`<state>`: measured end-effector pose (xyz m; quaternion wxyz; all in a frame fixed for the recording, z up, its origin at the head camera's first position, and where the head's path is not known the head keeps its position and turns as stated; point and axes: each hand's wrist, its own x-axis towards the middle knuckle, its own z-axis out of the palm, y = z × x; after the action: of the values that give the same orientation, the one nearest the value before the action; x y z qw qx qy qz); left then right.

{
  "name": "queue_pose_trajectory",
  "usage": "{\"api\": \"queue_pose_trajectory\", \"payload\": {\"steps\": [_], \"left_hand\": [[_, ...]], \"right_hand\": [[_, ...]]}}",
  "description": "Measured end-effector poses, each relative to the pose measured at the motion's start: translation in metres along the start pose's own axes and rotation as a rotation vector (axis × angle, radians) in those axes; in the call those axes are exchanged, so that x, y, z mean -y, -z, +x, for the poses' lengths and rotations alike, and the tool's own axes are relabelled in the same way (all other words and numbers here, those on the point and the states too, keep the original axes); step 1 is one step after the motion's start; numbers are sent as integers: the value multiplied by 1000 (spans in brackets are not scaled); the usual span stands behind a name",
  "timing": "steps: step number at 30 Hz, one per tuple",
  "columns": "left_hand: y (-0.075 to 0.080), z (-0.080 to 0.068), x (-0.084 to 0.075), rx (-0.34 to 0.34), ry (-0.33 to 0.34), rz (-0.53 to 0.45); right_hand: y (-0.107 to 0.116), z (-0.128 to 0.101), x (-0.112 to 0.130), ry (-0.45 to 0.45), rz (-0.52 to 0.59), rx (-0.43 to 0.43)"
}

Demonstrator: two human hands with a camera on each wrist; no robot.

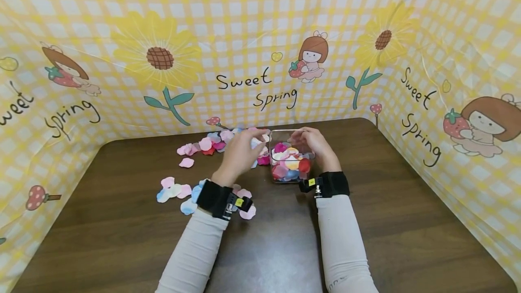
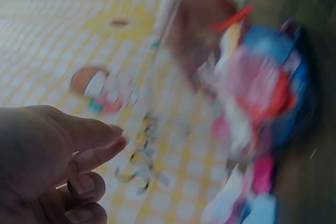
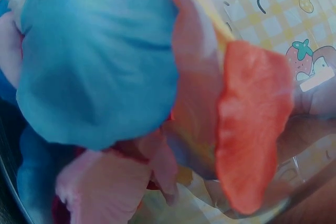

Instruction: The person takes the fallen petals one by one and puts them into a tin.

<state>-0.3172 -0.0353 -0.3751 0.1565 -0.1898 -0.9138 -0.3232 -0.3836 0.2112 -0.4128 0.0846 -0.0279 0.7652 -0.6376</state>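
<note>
A clear rectangular container (image 1: 281, 130) stands on the brown table, more than half filled with artificial petals (image 1: 286, 163) in pink, red, blue, white and yellow. My right hand (image 1: 319, 146) holds it from the right, fingers reaching around its back side. Through its wall, the right wrist view shows a large blue petal (image 3: 100, 61) and a red one (image 3: 254, 124). Just left of the container is my left hand (image 1: 241, 152), over the loose petals. In the left wrist view its thumb and forefinger tips lie close together, other fingers loosely curled, nothing visible between them.
Behind and left of my left hand, more loose petals (image 1: 206, 143) lie scattered towards the table's back edge. Nearer me, a second group of petals (image 1: 175, 189) extends under my left wrist. A yellow checked cloth (image 1: 244, 35) walls the table (image 1: 386, 220) at the back and sides.
</note>
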Motion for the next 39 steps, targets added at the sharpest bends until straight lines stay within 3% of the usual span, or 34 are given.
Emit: {"api": "queue_pose_trajectory", "payload": {"steps": [2, 4, 9, 13, 17, 21, 28, 33, 39], "left_hand": [[10, 0, 13, -16, 56, 1], [19, -1, 29, 13, 132, 4], [25, -9, 67, 267, 350, 12], [12, -10, 81, 424, 447, 26], [2, -8, 84, 454, 410, 48], [2, -8, 83, 467, 370, 31], [19, -8, 88, 490, 326, -70], [32, -11, 92, 518, 336, -128], [39, -17, 91, 541, 331, -132]], "right_hand": [[0, 0, 0, 2, 1, -4], [0, 1, 0, 2, 2, -4], [-1, 2, 0, -12, -3, -6], [1, 1, -2, -16, -3, -6], [1, 2, -2, 3, 2, -14], [2, 2, 0, 0, -2, -2], [3, 4, 3, -12, 3, -23], [3, 4, 2, -29, 5, -10], [2, 3, 2, -32, 1, -6]]}}
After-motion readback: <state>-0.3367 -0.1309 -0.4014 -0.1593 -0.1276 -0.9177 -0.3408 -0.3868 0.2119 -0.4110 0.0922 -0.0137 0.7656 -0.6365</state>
